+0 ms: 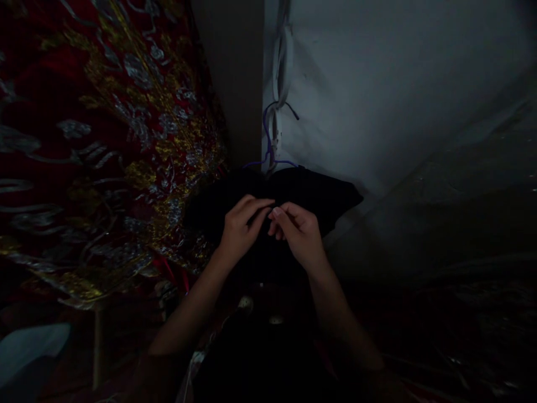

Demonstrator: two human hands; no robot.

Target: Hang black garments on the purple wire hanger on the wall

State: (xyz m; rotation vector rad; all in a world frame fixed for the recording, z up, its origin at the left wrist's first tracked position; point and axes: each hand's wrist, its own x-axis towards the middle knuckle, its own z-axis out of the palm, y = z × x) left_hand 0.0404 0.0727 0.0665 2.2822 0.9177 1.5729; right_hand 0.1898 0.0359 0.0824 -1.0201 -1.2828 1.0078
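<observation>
A black garment (319, 193) hangs on a purple wire hanger (271, 148) against a white wall. My left hand (241, 226) and my right hand (297, 229) meet at the garment's upper middle, just below the hanger's neck. Both hands have their fingers curled and pinched together on the dark cloth. The fingertips almost touch each other. The light is dim, so what they pinch beyond the cloth is hidden.
A red cloth with gold and silver embroidery (104, 145) hangs at the left. A dark vertical post (235, 78) stands between it and the white wall (398, 84). Clear plastic sheeting (461, 184) covers the right side. A pale object (29, 347) lies low at the left.
</observation>
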